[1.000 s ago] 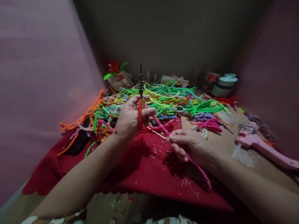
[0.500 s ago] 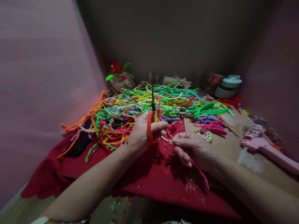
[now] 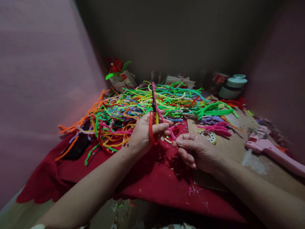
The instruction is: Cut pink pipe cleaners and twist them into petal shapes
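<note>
My left hand (image 3: 142,133) is closed around a pair of scissors (image 3: 151,129) with red and yellow handles, their dark blades pointing away from me. A pink pipe cleaner (image 3: 159,110) runs up alongside the blades, its far end level with their tips; it also passes by the left fingers. Its near end is pinched between the thumb and forefinger of my right hand (image 3: 200,151), while the other right fingers curl loosely. Beyond both hands spreads a big tangled heap of coloured pipe cleaners (image 3: 140,103).
A red cloth (image 3: 152,181) with clippings covers the near table. On the right lie brown cardboard (image 3: 232,152), a tape roll (image 3: 209,136), a pink bundle (image 3: 216,128) and a pink glue gun (image 3: 267,144). A mint-lidded jar (image 3: 233,87) stands behind, an artificial flower (image 3: 116,66) at back left.
The pink pipe cleaner has shifted up and away along the scissors. Its tail that hung below my right hand no longer shows there. Both hands stay nearly in place.
</note>
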Available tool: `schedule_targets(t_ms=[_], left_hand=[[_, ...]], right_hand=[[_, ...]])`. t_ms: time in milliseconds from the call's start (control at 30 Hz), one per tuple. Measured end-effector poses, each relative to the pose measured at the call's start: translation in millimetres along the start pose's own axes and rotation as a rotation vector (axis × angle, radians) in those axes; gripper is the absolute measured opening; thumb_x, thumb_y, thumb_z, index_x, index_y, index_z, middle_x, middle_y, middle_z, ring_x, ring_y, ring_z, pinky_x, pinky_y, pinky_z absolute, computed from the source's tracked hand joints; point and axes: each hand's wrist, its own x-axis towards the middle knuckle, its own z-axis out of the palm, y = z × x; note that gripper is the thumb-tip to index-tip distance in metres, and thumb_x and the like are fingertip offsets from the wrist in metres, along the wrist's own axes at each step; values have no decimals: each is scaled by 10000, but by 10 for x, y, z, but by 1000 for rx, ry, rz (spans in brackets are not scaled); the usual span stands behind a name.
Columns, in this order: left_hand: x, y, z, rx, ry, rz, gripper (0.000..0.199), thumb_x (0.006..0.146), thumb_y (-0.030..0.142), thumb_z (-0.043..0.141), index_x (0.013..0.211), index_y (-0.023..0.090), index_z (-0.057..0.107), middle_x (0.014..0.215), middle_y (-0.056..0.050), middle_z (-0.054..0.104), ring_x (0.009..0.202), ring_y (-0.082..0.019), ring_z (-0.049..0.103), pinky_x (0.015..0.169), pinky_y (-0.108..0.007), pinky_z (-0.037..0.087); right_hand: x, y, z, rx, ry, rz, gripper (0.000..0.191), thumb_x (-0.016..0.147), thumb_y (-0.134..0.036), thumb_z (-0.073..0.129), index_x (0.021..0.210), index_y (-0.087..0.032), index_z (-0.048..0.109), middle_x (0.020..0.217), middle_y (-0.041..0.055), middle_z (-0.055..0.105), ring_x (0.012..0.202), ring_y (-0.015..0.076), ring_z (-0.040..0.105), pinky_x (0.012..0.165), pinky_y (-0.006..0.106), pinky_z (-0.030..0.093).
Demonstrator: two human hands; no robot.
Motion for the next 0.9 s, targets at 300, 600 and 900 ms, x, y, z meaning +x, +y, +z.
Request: schedule_targets(t_ms=[300,600,900], left_hand=[[-35,-140,-5,-1,-124,-51,437,699,174,674,1088,166,476,592,15,628,454,-113,594,388,-170,464],[-51,-42,35,53,19,8,449,652,190,707,1047,170,494,538,53,583,399,-99,556,358,-168,446],[38,159,-71,39,59,69,359,634,140,695,961,148,548,562,25,616,408,-93,556,351,-154,435]], right_hand=[[-4,26,50,-83,15,-17,138,765,-271,623,768,-134,603,474,-23,568,297,48,398,277,141,335],[-22,40,68,-139,19,47,178,727,-285,655,676,-147,555,426,-48,521,259,28,285,257,146,209],[-73,43,121,-93,-40,0,205,809,-356,591,871,-161,609,381,-103,345,290,29,171,277,152,113]])
